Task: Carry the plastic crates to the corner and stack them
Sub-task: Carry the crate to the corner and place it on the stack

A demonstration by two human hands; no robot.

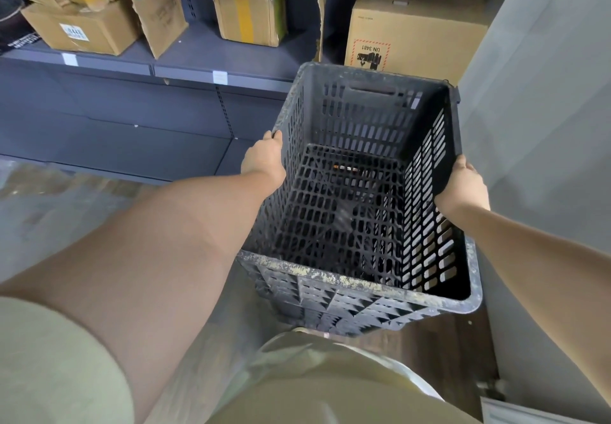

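A black perforated plastic crate (357,281) fills the middle of the head view, its rim scuffed with pale dust. My left hand (264,159) grips the crate's left rim, fingers curled over the edge. My right hand (464,183) grips the right rim from outside. The crate is empty, and through its mesh floor a second dark crate shows underneath. I cannot tell whether the two crates touch. The crate sits close to the grey wall on the right.
Grey metal shelving (185,69) runs across the back, holding several cardboard boxes, among them a large one (416,23) right behind the crate. A light grey wall (545,126) stands on the right. Grey floor (49,208) lies to the left.
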